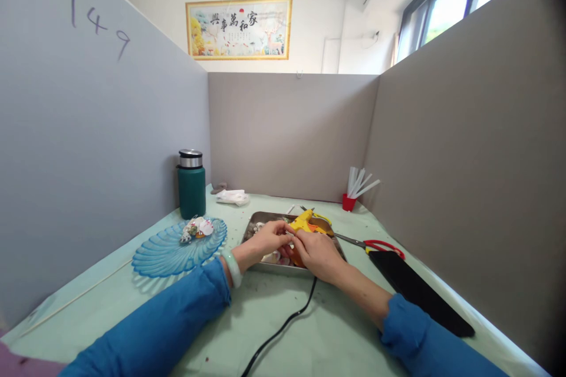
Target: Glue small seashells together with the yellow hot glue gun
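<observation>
My left hand (265, 241) and my right hand (316, 253) meet over a metal tray (259, 217) in the middle of the table. Both hands have their fingers pinched together around something small that I cannot make out. A yellow glue gun (303, 220) lies in the tray just behind my fingertips, and its black cord (283, 327) runs toward me across the table. Small shells and bits lie in the tray under my hands. A pale bangle sits on my left wrist.
A blue shell-shaped glass plate (168, 256) with a few small ornaments lies left of the tray. A green flask (191, 185) stands behind it. Red-handled scissors (375, 244), a black flat object (418, 291) and a red cup of white sticks (349, 201) are on the right. Grey partitions enclose the table.
</observation>
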Motion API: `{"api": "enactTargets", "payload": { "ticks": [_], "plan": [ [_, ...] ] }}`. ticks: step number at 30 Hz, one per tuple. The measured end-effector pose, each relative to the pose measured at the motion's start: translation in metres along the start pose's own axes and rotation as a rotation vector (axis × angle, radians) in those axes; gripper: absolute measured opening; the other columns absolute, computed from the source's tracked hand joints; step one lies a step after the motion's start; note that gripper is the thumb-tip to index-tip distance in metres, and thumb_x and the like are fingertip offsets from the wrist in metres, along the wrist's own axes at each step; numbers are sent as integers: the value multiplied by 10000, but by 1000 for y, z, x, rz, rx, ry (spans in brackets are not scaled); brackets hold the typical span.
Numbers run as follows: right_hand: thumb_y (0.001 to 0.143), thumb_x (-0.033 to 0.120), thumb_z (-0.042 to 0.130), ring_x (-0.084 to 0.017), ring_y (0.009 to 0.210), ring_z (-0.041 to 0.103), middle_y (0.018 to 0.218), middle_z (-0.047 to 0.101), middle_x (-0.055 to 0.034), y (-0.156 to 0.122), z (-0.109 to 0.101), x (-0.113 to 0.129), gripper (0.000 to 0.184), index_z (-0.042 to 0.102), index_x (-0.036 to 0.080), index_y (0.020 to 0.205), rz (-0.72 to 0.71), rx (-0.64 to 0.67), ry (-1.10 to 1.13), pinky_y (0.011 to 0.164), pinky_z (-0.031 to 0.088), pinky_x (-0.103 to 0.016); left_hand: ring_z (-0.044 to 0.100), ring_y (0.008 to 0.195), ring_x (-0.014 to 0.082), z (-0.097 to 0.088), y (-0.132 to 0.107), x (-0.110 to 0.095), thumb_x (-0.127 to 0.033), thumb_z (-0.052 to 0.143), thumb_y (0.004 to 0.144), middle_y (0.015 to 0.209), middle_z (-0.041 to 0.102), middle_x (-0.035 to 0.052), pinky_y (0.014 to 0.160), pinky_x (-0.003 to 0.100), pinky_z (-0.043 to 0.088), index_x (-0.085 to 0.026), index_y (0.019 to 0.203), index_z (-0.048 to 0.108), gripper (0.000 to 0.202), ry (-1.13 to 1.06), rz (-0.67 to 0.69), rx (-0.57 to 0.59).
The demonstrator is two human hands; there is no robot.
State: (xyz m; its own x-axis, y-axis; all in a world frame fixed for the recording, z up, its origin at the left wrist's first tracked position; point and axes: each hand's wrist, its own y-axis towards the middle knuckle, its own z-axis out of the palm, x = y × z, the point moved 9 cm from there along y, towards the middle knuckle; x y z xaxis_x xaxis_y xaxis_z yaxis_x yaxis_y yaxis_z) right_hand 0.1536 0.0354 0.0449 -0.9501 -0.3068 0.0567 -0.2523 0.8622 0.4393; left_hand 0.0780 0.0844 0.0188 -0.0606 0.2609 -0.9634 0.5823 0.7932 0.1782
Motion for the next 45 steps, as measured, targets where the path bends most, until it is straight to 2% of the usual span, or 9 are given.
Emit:
{"api": "enactTargets", "payload": {
  "ticks": [16, 45],
  "plan": [
    [916, 373, 226, -145, 684, 570, 774, 648, -24, 0, -1, 0, 404, 594, 214, 867, -15, -35, -21, 541, 219, -254, 581, 472, 113, -1, 0, 1, -143, 559, 692, 561, 581, 5, 489, 228, 480, -112, 833, 517, 150, -8, -5, -12],
    [918, 385, 218, -155, 706, 585, 798, 657, -25, 0, -4, 2, 410, 593, 225, 870, -1, -34, -57, 559, 256, -261, 602, 517, 129, -1, 2, 4, -168, 560, 685, 578, 583, 6, 534, 250, 490, -121, 822, 521, 149, -54, 4, 18]
  ]
}}
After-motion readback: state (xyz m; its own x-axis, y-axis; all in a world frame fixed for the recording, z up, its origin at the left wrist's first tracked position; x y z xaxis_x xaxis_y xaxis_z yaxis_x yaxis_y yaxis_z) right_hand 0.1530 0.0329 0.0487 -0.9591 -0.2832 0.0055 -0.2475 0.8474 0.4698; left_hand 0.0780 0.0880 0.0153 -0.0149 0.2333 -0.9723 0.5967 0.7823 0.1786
